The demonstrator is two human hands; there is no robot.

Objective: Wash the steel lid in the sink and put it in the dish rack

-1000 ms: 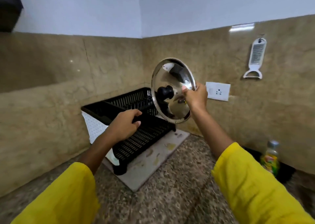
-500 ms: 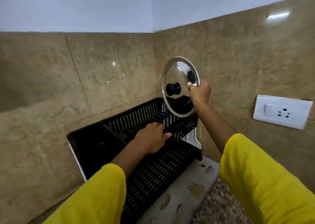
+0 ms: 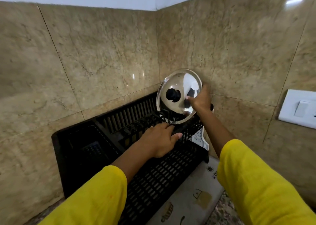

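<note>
Lowered since before, the steel lid, pinched at its rim by the right hand, meets the dish rack prongs; left hand braces the rack, so release comes next.

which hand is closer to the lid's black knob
Right. The right hand grips the steel lid at its rim, just right of the black knob. The left hand is lower, resting on the dish rack below the lid.

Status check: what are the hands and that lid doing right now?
Right hand grips lid by its rim, bottom edge at the rack slots. Left hand on rack. Nothing in the way.
</note>
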